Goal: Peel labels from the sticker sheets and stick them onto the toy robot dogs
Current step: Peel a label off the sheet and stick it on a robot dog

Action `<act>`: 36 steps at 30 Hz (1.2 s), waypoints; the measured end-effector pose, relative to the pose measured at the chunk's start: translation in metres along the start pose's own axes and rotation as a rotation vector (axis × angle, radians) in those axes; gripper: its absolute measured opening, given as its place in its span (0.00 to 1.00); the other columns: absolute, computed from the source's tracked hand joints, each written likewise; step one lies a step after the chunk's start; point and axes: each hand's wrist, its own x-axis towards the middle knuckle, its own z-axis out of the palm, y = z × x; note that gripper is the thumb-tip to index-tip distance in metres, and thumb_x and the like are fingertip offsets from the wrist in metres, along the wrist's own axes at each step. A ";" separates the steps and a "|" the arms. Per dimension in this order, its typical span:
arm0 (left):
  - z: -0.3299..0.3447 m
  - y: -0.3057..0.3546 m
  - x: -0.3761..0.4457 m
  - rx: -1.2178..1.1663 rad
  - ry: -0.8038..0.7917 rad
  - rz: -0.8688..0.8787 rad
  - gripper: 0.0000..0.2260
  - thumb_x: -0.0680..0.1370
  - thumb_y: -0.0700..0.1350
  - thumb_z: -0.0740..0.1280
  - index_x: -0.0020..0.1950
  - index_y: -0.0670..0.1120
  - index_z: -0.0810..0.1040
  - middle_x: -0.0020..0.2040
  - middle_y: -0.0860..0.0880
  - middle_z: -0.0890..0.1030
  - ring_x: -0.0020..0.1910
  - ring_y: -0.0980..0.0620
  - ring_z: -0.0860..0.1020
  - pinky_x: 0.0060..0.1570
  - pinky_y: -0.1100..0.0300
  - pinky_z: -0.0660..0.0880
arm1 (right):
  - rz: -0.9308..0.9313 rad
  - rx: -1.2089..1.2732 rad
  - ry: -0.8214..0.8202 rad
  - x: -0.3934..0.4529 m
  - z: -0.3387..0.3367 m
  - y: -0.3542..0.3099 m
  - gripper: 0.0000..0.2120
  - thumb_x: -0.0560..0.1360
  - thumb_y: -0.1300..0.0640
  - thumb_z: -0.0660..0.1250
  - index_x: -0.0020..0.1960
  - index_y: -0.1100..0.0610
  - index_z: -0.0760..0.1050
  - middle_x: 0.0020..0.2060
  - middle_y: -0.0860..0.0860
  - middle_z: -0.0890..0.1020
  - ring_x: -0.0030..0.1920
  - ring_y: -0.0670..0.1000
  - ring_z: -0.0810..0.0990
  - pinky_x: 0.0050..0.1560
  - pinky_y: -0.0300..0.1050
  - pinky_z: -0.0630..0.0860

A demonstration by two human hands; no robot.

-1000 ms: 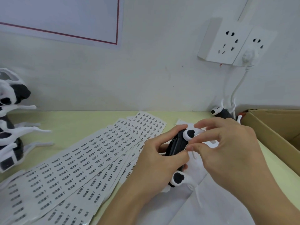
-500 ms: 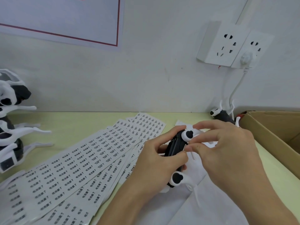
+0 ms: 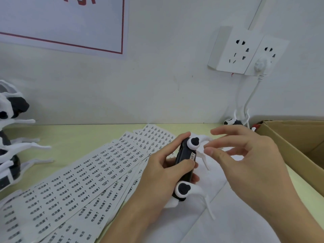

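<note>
One label (image 3: 192, 156) is now sitting on the black flank of the toy robot dog (image 3: 185, 168), just where the right hand's fingertips were pressing half a second ago; that hand is drawing away to the right, so this dog looks labelled and, by my judgement, ready to be set aside for the next. The left hand (image 3: 164, 174) is keeping its grip clamped round the dog's body, thumb lying across the side just below the label, index finger hooking over the top end, holding the toy above the tabletop (image 3: 78, 137) with its white legs pointing right. The right hand (image 3: 245, 160) is hovering just beside the dog, fingers loosely spread and apart, holding nothing that I can see. Sticker sheets (image 3: 84, 174) are fanning out on the tabletop to the left, beneath the left wrist. Finished-looking dogs (image 3: 10, 137) are stacking at the far left edge, and a cardboard box (image 3: 294, 148) is standing open at the right.
</note>
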 end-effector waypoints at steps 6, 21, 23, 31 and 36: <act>-0.001 0.000 0.001 -0.026 0.007 0.005 0.24 0.69 0.44 0.70 0.61 0.66 0.81 0.46 0.42 0.86 0.38 0.45 0.84 0.43 0.56 0.80 | 0.001 -0.058 -0.001 0.000 0.000 -0.005 0.13 0.70 0.60 0.76 0.33 0.44 0.81 0.31 0.36 0.82 0.33 0.40 0.79 0.38 0.27 0.71; -0.002 -0.005 0.003 -0.015 0.025 0.017 0.25 0.69 0.46 0.72 0.62 0.67 0.79 0.50 0.41 0.86 0.46 0.41 0.85 0.53 0.49 0.79 | 0.078 -0.163 -0.153 -0.007 0.014 -0.010 0.16 0.74 0.50 0.70 0.33 0.30 0.78 0.28 0.44 0.80 0.40 0.47 0.81 0.38 0.44 0.76; -0.001 -0.005 0.004 -0.007 0.032 0.021 0.24 0.69 0.46 0.71 0.62 0.67 0.79 0.50 0.41 0.86 0.46 0.41 0.85 0.53 0.48 0.79 | 0.072 -0.174 -0.144 -0.007 0.013 -0.012 0.19 0.74 0.50 0.70 0.31 0.28 0.77 0.28 0.44 0.80 0.39 0.48 0.81 0.40 0.46 0.77; -0.001 -0.005 0.004 -0.016 0.030 0.032 0.24 0.68 0.47 0.72 0.62 0.67 0.79 0.48 0.42 0.86 0.45 0.41 0.86 0.50 0.51 0.80 | 0.033 -0.148 -0.139 -0.007 0.017 -0.008 0.15 0.74 0.52 0.70 0.47 0.30 0.75 0.29 0.44 0.82 0.40 0.50 0.82 0.42 0.49 0.79; -0.001 -0.004 0.003 -0.011 0.028 0.030 0.24 0.69 0.46 0.71 0.61 0.67 0.80 0.48 0.42 0.86 0.45 0.41 0.86 0.49 0.53 0.80 | 0.051 -0.115 -0.123 -0.005 0.017 -0.001 0.11 0.73 0.53 0.72 0.34 0.39 0.81 0.34 0.35 0.83 0.37 0.43 0.82 0.39 0.39 0.76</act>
